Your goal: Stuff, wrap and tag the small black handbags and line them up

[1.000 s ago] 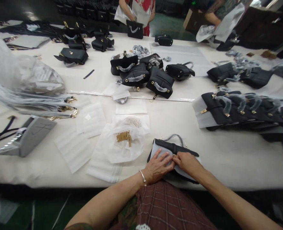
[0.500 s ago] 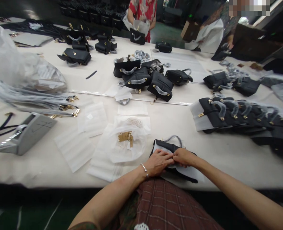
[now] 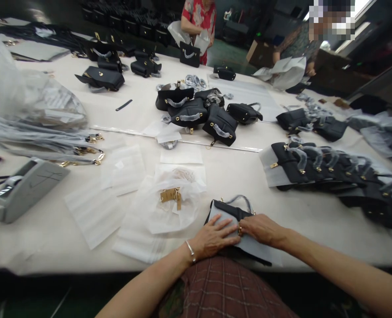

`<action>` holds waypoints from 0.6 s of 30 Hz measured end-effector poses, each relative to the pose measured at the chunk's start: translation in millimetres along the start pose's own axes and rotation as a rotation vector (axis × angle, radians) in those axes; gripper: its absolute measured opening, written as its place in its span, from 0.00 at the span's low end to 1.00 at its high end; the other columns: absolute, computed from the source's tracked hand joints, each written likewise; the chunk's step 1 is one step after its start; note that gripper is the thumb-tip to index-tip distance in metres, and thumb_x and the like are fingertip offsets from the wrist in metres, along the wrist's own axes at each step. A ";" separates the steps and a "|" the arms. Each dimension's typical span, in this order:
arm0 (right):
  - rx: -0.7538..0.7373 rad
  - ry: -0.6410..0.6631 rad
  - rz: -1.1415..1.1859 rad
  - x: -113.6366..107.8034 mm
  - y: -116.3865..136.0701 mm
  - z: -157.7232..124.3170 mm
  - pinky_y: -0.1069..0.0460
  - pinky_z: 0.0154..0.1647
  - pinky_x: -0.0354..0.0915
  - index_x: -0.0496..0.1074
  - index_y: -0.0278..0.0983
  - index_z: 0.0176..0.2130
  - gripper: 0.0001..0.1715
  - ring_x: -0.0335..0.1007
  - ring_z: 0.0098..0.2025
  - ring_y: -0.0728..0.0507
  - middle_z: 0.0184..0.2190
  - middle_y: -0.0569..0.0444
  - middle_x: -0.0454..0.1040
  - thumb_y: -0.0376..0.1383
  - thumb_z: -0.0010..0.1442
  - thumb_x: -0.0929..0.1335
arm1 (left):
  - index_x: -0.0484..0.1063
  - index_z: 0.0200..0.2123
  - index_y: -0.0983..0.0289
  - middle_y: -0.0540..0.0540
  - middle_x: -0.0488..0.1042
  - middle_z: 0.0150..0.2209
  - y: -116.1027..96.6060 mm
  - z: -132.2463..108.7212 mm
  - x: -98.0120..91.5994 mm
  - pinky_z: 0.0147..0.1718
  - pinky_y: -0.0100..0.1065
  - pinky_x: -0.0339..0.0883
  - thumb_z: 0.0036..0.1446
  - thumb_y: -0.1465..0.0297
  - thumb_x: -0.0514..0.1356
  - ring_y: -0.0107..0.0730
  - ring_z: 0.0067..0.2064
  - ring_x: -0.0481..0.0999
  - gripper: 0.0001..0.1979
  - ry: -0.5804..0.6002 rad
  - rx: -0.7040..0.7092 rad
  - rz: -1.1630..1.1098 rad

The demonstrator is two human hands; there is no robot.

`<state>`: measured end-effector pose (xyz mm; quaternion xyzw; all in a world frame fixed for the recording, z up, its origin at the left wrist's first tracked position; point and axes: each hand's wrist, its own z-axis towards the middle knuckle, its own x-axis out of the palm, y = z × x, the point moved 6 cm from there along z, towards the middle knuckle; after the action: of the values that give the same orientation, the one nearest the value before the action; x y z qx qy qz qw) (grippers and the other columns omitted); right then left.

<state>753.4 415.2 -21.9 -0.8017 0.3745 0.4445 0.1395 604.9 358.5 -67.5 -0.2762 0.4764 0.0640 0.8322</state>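
A black handbag (image 3: 227, 206) lies at the table's front edge, close against my body. Its wrapped handle (image 3: 246, 199) points away from me. A pale protective sheet (image 3: 253, 247) covers part of its front. My left hand (image 3: 214, 238) rests flat on that sheet, fingers spread, holding the bag down. The fingers of my right hand (image 3: 264, 229) are pinched at the gold clasp (image 3: 240, 229) in the middle of the bag. Left of the bag, brown tags (image 3: 171, 196) lie in a clear plastic bag (image 3: 156, 221).
A row of black handbags (image 3: 288, 165) stands at right; more handbags (image 3: 189, 112) are piled mid-table. Wrapped straps (image 3: 50, 143) and a grey tape dispenser (image 3: 33, 190) are at left. Thin white sheets (image 3: 96, 216) lie between. Two people (image 3: 199, 22) work across the table.
My right hand has turned slightly, and the gold clasp now shows at its fingertips. My left fingers are spread wider on the sheet. The view has shifted a little.
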 end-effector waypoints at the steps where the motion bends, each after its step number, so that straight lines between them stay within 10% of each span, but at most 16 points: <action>1: 0.032 -0.083 0.021 7.0 -4.3 -11.4 0.49 0.40 0.68 0.75 0.39 0.41 0.16 0.75 0.39 0.42 0.36 0.48 0.78 0.35 0.68 0.59 | 0.60 0.63 0.54 0.53 0.58 0.68 0.5 -6.0 -1.0 0.67 0.53 0.41 0.68 0.67 0.53 0.44 0.69 0.54 0.22 -0.001 0.001 -0.028; 5: 0.169 -0.671 0.265 34.3 -23.6 -57.3 0.47 0.50 0.68 0.74 0.40 0.43 0.15 0.73 0.44 0.42 0.39 0.49 0.76 0.40 0.69 0.59 | 0.66 0.60 0.52 0.54 0.62 0.66 8.6 -22.6 -10.7 0.68 0.55 0.42 0.66 0.59 0.56 0.47 0.69 0.55 0.20 -0.010 -0.131 -0.306; 8: 0.506 -0.977 0.424 55.1 -49.5 -79.1 0.39 0.60 0.61 0.72 0.38 0.48 0.21 0.69 0.53 0.36 0.47 0.44 0.75 0.48 0.63 0.64 | 0.68 0.58 0.57 0.59 0.61 0.66 34.2 -29.5 -18.8 0.66 0.53 0.50 0.66 0.63 0.56 0.46 0.68 0.57 0.19 -0.250 -0.600 -0.535; 11: 0.920 -0.785 0.876 86.0 -75.6 -78.9 0.34 0.60 0.61 0.71 0.33 0.49 0.38 0.67 0.56 0.29 0.51 0.37 0.74 0.59 0.52 0.67 | 0.61 0.62 0.66 0.67 0.64 0.63 51.6 -34.8 0.5 0.62 0.52 0.59 0.60 0.65 0.60 0.49 0.64 0.64 0.29 -0.361 -1.072 -0.901; 14: 0.925 -0.373 1.460 109.9 -73.1 -66.3 0.42 0.47 0.71 0.72 0.36 0.47 0.40 0.75 0.48 0.32 0.46 0.42 0.78 0.64 0.50 0.67 | 0.60 0.61 0.70 0.70 0.69 0.58 53.2 -19.8 16.9 0.57 0.52 0.66 0.53 0.63 0.66 0.53 0.58 0.71 0.35 -0.277 -1.156 -1.280; 18: 0.806 -0.588 1.552 86.5 -95.9 -70.0 0.46 0.49 0.72 0.71 0.36 0.49 0.43 0.74 0.51 0.33 0.48 0.42 0.78 0.61 0.44 0.72 | 0.56 0.66 0.66 0.68 0.62 0.64 69.4 8.1 -15.5 0.62 0.52 0.60 0.49 0.62 0.70 0.55 0.64 0.63 0.44 -0.340 -1.000 -1.219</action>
<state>893.5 400.2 -63.4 -0.0713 0.8830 0.4352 0.1606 577.0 423.4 -79.2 -0.8139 0.0236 -0.1546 0.5596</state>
